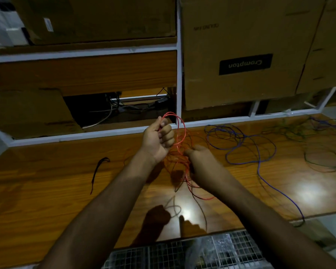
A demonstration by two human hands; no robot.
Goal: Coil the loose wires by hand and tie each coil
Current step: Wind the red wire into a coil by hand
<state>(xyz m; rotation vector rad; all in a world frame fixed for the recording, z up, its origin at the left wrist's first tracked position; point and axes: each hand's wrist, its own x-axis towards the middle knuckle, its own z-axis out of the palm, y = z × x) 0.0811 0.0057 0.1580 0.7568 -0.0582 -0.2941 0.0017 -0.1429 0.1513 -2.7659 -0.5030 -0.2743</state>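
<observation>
A thin red wire [179, 133] hangs in loops above the middle of the wooden table [47, 181]. My left hand [159, 138] is raised with its fingers curled round the top of the loops. Lower and to the right, my right hand [200, 162] pinches the same red wire near the bottom of the loops, and its fingertips are blurred. Loose red strands [200, 195] trail from the hands down onto the table. To the right lies a tangled blue wire [239, 140], uncoiled, with one end running off the front edge.
A dark green wire [324, 160] lies tangled at the far right. A short black tie [97, 169] lies on the table's left. Cardboard boxes [241, 55] fill white-framed shelves behind. A wire-mesh rack [182, 253] sits below the front edge.
</observation>
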